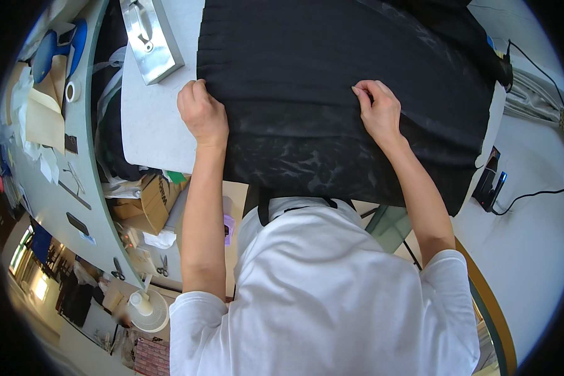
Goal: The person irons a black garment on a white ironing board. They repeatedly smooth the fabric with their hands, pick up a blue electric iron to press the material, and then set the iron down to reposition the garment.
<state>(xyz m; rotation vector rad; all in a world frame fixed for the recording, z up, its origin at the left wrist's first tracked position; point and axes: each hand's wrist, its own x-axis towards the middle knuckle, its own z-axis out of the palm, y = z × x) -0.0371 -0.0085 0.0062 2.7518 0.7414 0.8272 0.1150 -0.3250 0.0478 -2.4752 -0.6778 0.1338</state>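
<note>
A wide sheet of black fabric [282,122] lies over a white-covered board [153,122] and hangs over its near edge. Shallow folds run across it, and pale streaky marks show on its lower part. At the fabric's left edge my left hand [203,116] is closed, its fingers gripping the border. Farther right, my right hand [381,111] pinches with thumb and fingertips at a fold of the same fabric. A silver metal block with a handle [151,44] rests on the board, beyond my left hand.
On the left, a grey-green table [84,188] carries paper, a tape roll [73,91] and scissors [118,269]. Below stand a cardboard box [150,203] and a white fan [148,310]. To the right are a black device [486,182] with a cable and a bundled grey hose [536,103].
</note>
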